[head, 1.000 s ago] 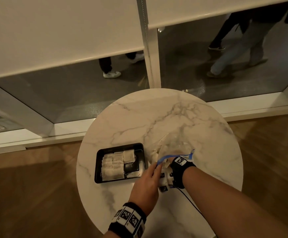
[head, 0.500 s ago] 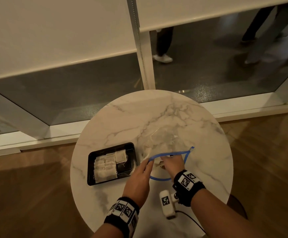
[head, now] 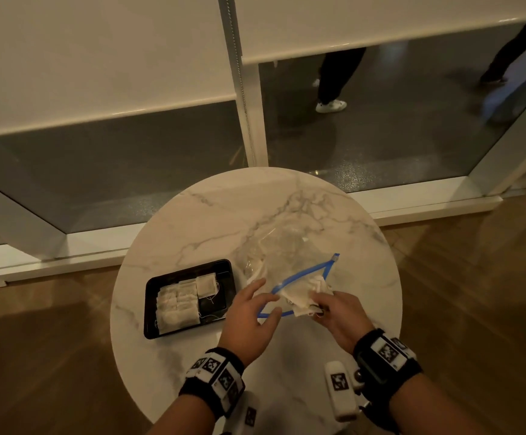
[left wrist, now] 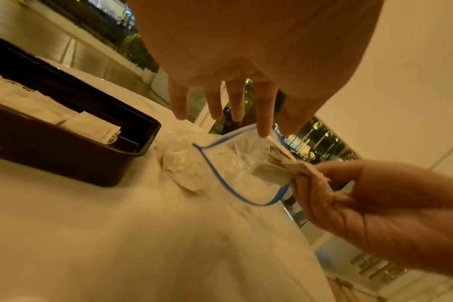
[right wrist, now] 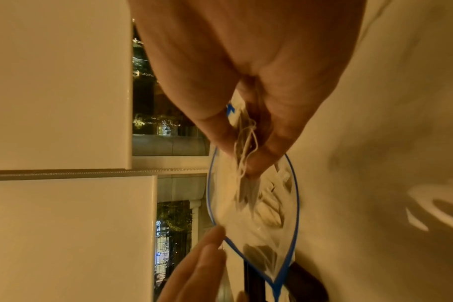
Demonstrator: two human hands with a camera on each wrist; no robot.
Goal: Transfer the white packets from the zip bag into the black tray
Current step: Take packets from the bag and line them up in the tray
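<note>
White packets (head: 306, 296) in clenched right hand (head: 338, 315) grip; left hand (head: 249, 321) apparently released beside zip bag (head: 282, 255).

Bare marble table (head: 192, 221) was wide open behind & to the left, but the zip bag (head: 286, 255) sat just right of the black tray (head: 189, 271), w/ the left hand (head: 249, 321) between them.

A round marble table (head: 211, 215) stands on wood floor (head: 35, 356) beside low windows (head: 114, 171) under white blinds (head: 98, 51).
</note>
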